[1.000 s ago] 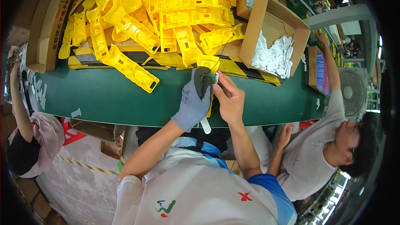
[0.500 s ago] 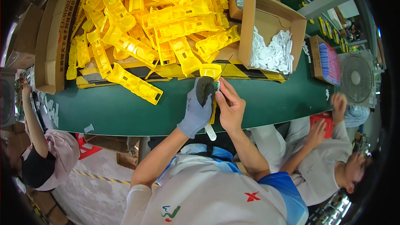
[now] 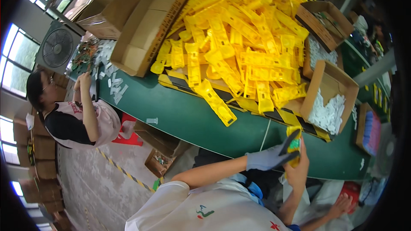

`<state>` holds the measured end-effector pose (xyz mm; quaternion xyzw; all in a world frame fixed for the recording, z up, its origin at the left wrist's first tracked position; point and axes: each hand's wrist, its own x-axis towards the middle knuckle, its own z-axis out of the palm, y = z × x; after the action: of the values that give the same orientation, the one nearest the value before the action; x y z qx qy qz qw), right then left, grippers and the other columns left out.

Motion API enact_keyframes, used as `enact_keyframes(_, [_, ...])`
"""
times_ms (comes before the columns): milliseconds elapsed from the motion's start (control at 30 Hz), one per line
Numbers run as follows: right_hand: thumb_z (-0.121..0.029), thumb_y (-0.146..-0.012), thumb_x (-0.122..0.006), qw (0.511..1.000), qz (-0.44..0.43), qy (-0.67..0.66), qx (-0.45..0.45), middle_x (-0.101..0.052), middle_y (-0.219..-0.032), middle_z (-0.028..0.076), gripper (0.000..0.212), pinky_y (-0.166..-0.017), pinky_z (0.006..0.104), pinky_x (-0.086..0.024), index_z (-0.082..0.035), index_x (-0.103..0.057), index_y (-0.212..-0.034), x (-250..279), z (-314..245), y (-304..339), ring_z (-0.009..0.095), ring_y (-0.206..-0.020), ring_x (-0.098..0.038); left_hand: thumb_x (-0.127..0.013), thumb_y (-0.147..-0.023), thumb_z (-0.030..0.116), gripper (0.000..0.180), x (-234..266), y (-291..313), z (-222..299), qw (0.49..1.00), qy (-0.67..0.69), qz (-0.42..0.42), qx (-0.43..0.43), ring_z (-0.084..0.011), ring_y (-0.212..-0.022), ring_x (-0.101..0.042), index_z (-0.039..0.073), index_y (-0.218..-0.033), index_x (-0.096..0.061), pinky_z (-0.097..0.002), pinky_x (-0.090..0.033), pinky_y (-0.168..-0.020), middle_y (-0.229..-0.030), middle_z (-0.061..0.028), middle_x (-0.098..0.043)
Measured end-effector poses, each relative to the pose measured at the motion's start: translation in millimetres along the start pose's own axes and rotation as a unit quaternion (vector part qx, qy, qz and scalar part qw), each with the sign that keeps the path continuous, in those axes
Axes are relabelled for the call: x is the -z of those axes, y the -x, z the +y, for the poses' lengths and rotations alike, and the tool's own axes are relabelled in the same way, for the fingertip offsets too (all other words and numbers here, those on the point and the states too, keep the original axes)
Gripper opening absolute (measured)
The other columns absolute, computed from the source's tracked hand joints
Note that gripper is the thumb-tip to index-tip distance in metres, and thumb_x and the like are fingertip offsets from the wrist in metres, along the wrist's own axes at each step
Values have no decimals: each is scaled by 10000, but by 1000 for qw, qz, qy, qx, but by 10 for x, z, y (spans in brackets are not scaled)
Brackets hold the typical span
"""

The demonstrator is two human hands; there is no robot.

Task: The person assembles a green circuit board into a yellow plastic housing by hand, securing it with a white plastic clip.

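Observation:
In front of me, over the near table edge, both hands are around a yellow plastic housing with a green circuit board showing in it. My left hand, in a grey glove with dark fingertips, lies across it from the left, its fingers either side of the green board. My bare right hand grips the housing from the right, with its fingers along that edge. The fingertips behind the housing are hidden.
A large heap of yellow housings covers the far side of the green table. One box holds white plastic parts; a long carton stands left. A co-worker sits at left; another co-worker's hand is at lower right.
My view has swung left, so the table and heap appear shifted right. The housing is turned so that the green board shows more. My left fingers have spread apart along it.

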<state>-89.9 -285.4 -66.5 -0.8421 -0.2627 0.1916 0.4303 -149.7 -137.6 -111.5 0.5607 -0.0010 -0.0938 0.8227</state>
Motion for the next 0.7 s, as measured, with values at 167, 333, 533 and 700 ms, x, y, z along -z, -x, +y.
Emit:
enact_keyframes(167, [-68, -887, -683, 955, 292, -33, -23, -607, -1226, 81, 571, -783, 252, -509, -31, -460, -1412, 1013, 1432, 134, 130, -993, -603, -576, -963, 313, 746, 119, 132, 336, 969, -237, 68, -25, -331, -1085, -597, 116, -1549, -158, -377, -459, -966, -1299, -217, -551])
enact_keyframes(333, [-178, -925, -676, 919, 378, 46, -106, -631, -1228, 96, 528, -817, 278, -502, -42, -489, -1400, 2006, 2533, 19, 162, -989, -619, -621, -907, 234, 570, 394, 475, 60, 879, -426, 186, -102, -322, -1038, -608, 112, -1429, -427, -397, -498, -910, -1273, -161, -557])
enact_keyframes(533, [-319, -940, -644, 875, 420, 226, -86, -603, -1279, 219, 533, -936, 360, -462, 12, -531, -1341, 1944, 2425, -128, 327, -1105, -624, -698, -778, 201, 555, 727, 1151, 40, 755, -604, 213, -142, -326, -1142, -556, 105, -1303, -545, -438, -466, -980, -1256, -143, -572])
enact_keyframes(700, [-142, -966, -597, 806, 483, 328, 94, -618, -1256, 166, 340, -943, 358, -486, 30, -594, -1259, 1730, 1415, -211, 287, -1095, -613, -729, -705, 190, 552, 1198, 1876, 630, 639, -703, 310, -41, -312, -1083, -571, 98, -1233, -598, -421, -490, -922, -1176, -128, -597])
